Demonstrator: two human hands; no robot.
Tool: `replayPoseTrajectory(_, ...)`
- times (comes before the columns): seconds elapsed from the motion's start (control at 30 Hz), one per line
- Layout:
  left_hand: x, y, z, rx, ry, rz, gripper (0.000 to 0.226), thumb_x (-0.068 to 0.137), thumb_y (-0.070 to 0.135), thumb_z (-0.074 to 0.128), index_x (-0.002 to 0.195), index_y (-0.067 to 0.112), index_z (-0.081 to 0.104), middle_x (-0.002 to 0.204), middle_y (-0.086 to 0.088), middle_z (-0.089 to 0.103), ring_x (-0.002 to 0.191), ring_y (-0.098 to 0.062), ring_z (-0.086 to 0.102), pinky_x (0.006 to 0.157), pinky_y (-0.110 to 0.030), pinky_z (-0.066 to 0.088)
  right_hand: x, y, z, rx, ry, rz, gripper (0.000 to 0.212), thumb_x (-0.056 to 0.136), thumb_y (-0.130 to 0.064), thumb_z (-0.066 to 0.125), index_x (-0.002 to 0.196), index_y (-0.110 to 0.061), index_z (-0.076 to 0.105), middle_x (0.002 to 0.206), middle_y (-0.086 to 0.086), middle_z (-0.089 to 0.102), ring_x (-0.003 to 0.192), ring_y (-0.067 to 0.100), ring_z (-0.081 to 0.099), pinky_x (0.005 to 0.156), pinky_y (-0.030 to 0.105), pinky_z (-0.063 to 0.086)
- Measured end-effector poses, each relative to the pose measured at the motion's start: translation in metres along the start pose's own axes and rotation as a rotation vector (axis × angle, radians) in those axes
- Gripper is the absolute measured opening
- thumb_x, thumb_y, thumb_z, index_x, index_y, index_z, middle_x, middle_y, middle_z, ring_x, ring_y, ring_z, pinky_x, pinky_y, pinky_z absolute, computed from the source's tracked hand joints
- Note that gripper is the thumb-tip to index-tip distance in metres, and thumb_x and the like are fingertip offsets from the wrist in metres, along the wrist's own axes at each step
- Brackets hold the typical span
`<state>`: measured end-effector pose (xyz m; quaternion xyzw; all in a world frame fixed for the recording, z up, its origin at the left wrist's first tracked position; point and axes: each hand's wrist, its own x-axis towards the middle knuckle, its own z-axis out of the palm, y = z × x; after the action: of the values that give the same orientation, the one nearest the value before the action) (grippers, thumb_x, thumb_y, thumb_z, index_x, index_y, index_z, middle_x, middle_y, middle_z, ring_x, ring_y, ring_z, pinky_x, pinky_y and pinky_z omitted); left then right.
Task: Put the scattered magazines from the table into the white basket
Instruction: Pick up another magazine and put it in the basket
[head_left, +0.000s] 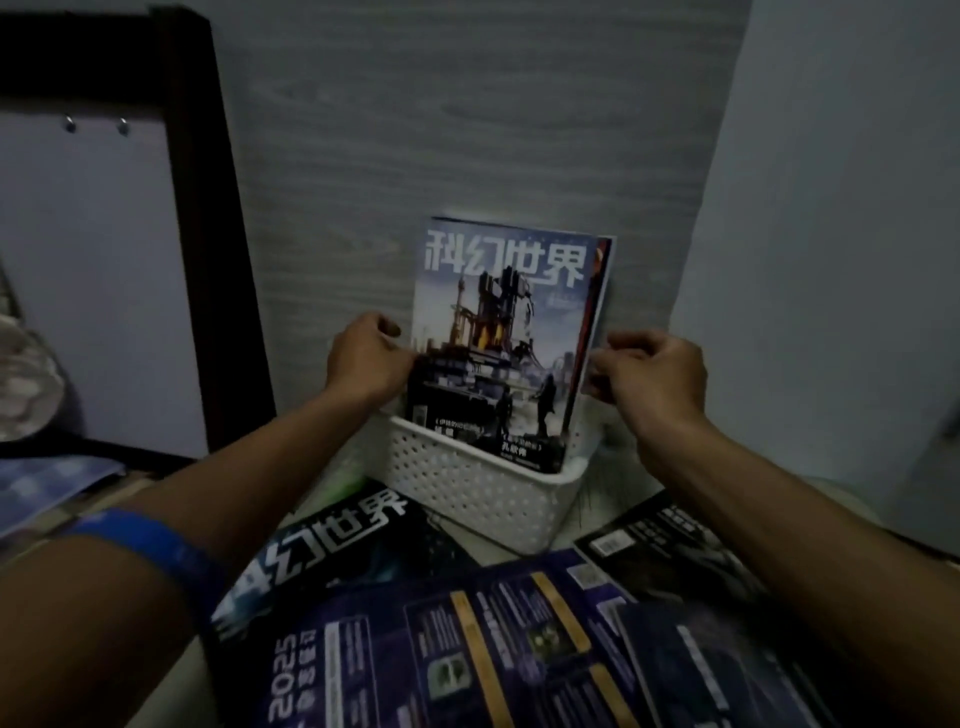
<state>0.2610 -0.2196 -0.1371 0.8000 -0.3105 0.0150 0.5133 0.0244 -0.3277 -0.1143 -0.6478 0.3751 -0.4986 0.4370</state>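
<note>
Glossy magazines (467, 623) lie flat below us while our left hand (366, 358) and right hand (654, 376) pinch the upright magazine (501, 332) standing in the perforated white plastic basket (467, 478).

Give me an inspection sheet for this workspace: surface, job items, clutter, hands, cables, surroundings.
Surface: pale table, mostly covered by magazines.
Job's things: white basket against the wall, holding an upright magazine with at least one more behind it; a cover-up magazine, a blue back-cover magazine and a dark magazine lie on the table.
Clutter: nothing seen.
Hands: left hand at the upright magazine's left edge, right hand at its right edge; grip unclear. Blue wristband on left forearm.
Cables: nothing seen.
Surroundings: grey wood-grain wall panel, dark frame at left.
</note>
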Motion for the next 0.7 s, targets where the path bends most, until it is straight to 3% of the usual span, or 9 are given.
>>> replayPoseTrajectory(0.1, -0.023, 0.006, -0.008, -0.008, 0.008, 0.038, 0.038, 0.085, 0.023, 0.072, 0.118, 0.018, 0.054, 0.113, -0.005, 0.061, 0.093, -0.023, 0.062, 0.078, -0.037, 0.054, -0.022, -0.004, -0.025, 0.006, -0.091, 0.024, 0.011, 0.087, -0.007, 0.069, 0.086, -0.017, 0.065, 0.081, 0.007, 0.072, 0.062, 0.021, 0.072, 0.057, 0.032, 0.061)
replayPoseTrajectory(0.23, -0.091, 0.023, -0.023, 0.028, 0.067, 0.325, 0.029, 0.089, 0.016, 0.063, 0.116, 0.020, 0.055, 0.103, 0.001, 0.060, 0.082, -0.014, 0.057, 0.069, -0.029, 0.042, -0.080, -0.004, -0.080, -0.037, -0.296, 0.078, 0.014, 0.087, 0.000, 0.064, 0.087, -0.014, 0.067, 0.073, 0.008, 0.075, 0.053, 0.022, 0.068, 0.047, 0.029, 0.053)
replayPoseTrajectory(0.37, -0.165, 0.052, -0.038, 0.023, -0.253, 0.537, 0.025, 0.086, 0.017, 0.067, 0.108, 0.028, 0.058, 0.087, 0.013, 0.063, 0.076, -0.001, 0.059, 0.060, -0.022, 0.045, -0.134, 0.000, -0.154, -0.432, -0.432, -0.165, 0.022, 0.085, -0.002, 0.066, 0.082, -0.023, 0.069, 0.073, 0.000, 0.074, 0.064, 0.007, 0.068, 0.064, 0.026, 0.052)
replayPoseTrajectory(0.43, -0.189, 0.064, -0.039, 0.110, -0.438, 0.576, 0.023, 0.087, 0.023, 0.066, 0.105, 0.033, 0.058, 0.094, 0.010, 0.066, 0.080, -0.004, 0.061, 0.063, -0.026, 0.049, -0.152, -0.004, -0.192, -0.624, -0.486, -0.271, 0.016, 0.083, -0.016, 0.074, 0.091, -0.029, 0.069, 0.085, -0.008, 0.073, 0.076, -0.003, 0.065, 0.072, 0.022, 0.050)
replayPoseTrajectory(0.47, -0.200, 0.068, -0.036, 0.197, -0.528, 0.578, 0.027, 0.088, 0.025, 0.065, 0.112, 0.033, 0.056, 0.106, 0.005, 0.066, 0.090, -0.010, 0.062, 0.071, -0.030, 0.052, -0.162, -0.005, -0.209, -0.714, -0.573, -0.293, 0.024, 0.081, -0.029, 0.077, 0.103, -0.032, 0.067, 0.102, -0.012, 0.072, 0.089, -0.006, 0.063, 0.080, 0.021, 0.049)
replayPoseTrajectory(0.5, -0.212, 0.070, -0.031, 0.315, -0.609, 0.585, 0.038, 0.088, 0.027, 0.064, 0.124, 0.032, 0.052, 0.123, -0.001, 0.062, 0.104, -0.017, 0.059, 0.082, -0.034, 0.051, -0.173, -0.005, -0.222, -0.811, -0.714, -0.292, 0.046, 0.078, -0.046, 0.075, 0.121, -0.036, 0.060, 0.125, -0.016, 0.063, 0.110, -0.008, 0.056, 0.094, 0.019, 0.045)
replayPoseTrajectory(0.57, -0.237, 0.068, -0.014, 0.491, -0.773, 0.610, 0.064, 0.089, 0.024, 0.059, 0.146, 0.029, 0.032, 0.146, -0.008, 0.045, 0.128, -0.029, 0.045, 0.101, -0.041, 0.043, -0.195, 0.003, -0.242, -0.984, -0.979, -0.222, 0.086, 0.069, -0.075, 0.062, 0.143, -0.053, 0.026, 0.157, -0.023, 0.019, 0.144, -0.006, 0.016, 0.117, 0.019, 0.019)
replayPoseTrajectory(0.63, -0.257, 0.064, 0.002, 0.473, -0.890, 0.656, 0.070, 0.090, 0.018, 0.054, 0.152, 0.030, 0.022, 0.147, -0.011, 0.041, 0.133, -0.032, 0.040, 0.106, -0.041, 0.038, -0.212, 0.010, -0.251, -1.031, -1.062, -0.213, 0.091, 0.064, -0.084, 0.057, 0.134, -0.070, 0.001, 0.155, -0.031, -0.008, 0.142, -0.007, -0.008, 0.119, 0.024, 0.002)
replayPoseTrajectory(0.7, -0.262, 0.065, 0.002, 0.385, -0.900, 0.679, 0.068, 0.091, 0.022, 0.058, 0.150, 0.035, 0.025, 0.139, -0.009, 0.044, 0.129, -0.029, 0.040, 0.105, -0.034, 0.036, -0.225, 0.009, -0.255, -1.026, -1.060, -0.218, 0.093, 0.063, -0.086, 0.057, 0.131, -0.074, -0.006, 0.150, -0.038, -0.016, 0.139, -0.009, -0.011, 0.116, 0.024, -0.004)
